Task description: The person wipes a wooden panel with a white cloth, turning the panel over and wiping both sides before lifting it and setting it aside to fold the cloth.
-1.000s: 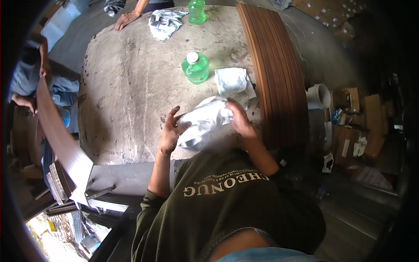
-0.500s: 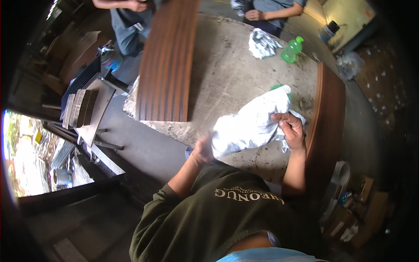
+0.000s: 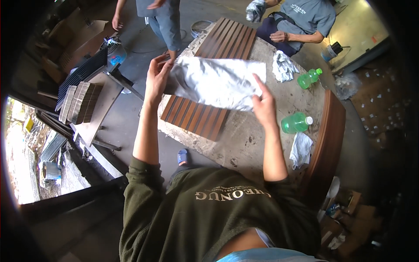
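A white cloth (image 3: 220,83) is stretched out in the air between my two hands, above a brown slatted wooden panel (image 3: 194,118). My left hand (image 3: 157,81) grips the cloth's left end, fingers closed at its edge. At the right end my right hand (image 3: 263,102) pinches the cloth, with the index finger extended along its edge. The cloth hides the panel's middle part. To the right of my right hand lies a green bottle with a white cap (image 3: 296,123), and a smaller white cloth (image 3: 301,149) rests beside it.
The stained worktable (image 3: 248,139) bears another green bottle (image 3: 309,78) and a crumpled rag (image 3: 284,67). A brown board (image 3: 331,126) stands along the right edge. One person (image 3: 159,17) stands beyond the table; another (image 3: 305,24) sits at the far right. Stacked slats (image 3: 83,102) lie left.
Both hands have risen and moved left, spreading the bunched cloth out flat. The slatted panel now lies slanted across the table. The white-capped bottle is uncovered.
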### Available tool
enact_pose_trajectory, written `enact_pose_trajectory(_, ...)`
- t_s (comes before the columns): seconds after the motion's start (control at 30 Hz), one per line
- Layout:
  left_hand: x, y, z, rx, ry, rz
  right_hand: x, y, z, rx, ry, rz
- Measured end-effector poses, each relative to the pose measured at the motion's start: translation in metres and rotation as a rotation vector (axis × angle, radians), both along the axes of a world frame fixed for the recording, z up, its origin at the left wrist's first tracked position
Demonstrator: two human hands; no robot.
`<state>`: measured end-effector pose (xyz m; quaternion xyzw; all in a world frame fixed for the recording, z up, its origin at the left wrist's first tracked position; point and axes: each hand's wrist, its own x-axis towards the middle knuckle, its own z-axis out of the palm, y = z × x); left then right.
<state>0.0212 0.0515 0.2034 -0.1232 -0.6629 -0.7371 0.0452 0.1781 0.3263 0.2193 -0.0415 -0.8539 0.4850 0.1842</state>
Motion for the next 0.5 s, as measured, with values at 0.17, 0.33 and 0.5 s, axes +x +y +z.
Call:
enact_pose_trajectory(0.17, -0.027, -0.059, -0.152, -1.182, -0.045, 0.245, -0.019, -0.044, -0.077, 0.700, -0.145, -0.179)
enact_pose_trajectory(0.33, 0.009, -0.042, -0.195, -1.238, 0.024, 0.066, -0.100, -0.083, -0.153, 0.837, -0.181, 0.577)
enact_pose_trajectory(0.5, 0.007, -0.057, -0.199, -1.227, 0.156, -0.020, -0.195, -0.056, -0.166, 1.104, -0.271, 0.621)
